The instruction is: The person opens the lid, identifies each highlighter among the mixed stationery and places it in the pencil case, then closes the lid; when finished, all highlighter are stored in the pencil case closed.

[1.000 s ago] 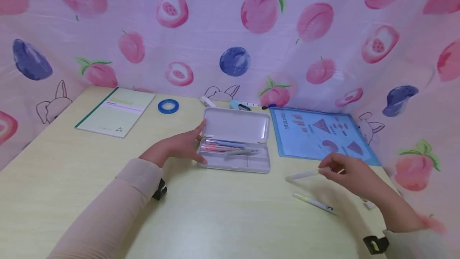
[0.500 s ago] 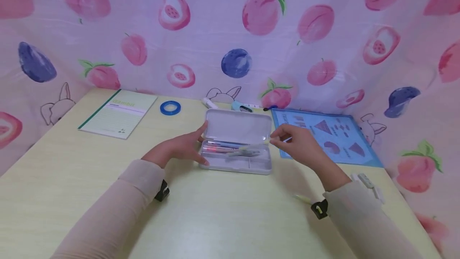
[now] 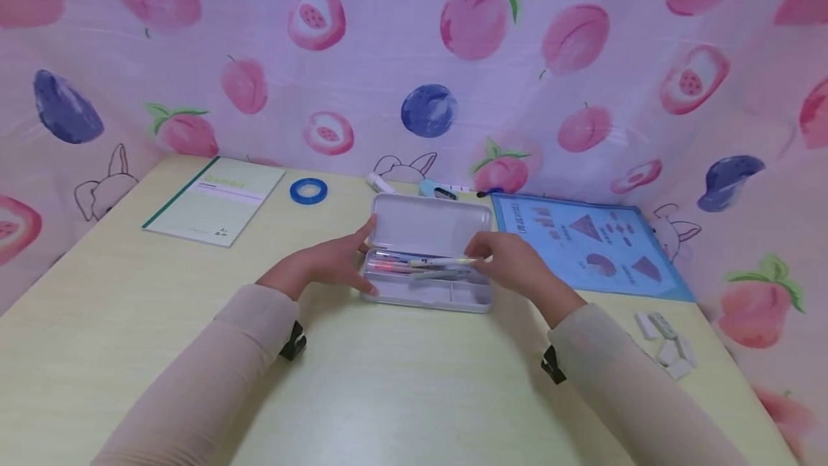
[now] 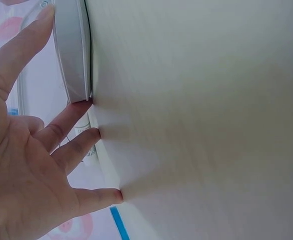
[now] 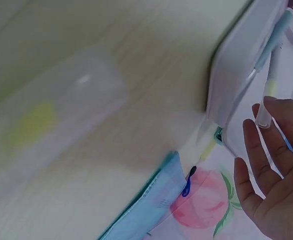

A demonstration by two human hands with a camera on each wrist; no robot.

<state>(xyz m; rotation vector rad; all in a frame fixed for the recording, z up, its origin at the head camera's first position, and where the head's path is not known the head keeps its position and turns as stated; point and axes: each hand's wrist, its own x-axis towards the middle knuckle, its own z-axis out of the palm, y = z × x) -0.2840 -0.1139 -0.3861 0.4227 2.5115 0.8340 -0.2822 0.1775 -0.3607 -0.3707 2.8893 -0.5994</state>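
Open pencil case [image 3: 427,265] at table [image 3: 401,394] centre, lid up at 12 o'clock. L hand [image 3: 330,265], fingers spread straight, braces case's 9 o'clock side so it won't slide. R hand [image 3: 511,265] at 3 o'clock pinches pen [image 3: 446,262] by its end, laying it lengthwise in tray alongside other pens

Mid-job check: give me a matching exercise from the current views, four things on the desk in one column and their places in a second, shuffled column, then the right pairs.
Things:
1. blue tape roll
2. green notebook
3. blue sheet
4. white erasers

Places:
A. right of the pencil case, far side
B. far left of the table
C. near right edge
D. between notebook and case

Pairs: 1-D, 2-B, 3-A, 4-C
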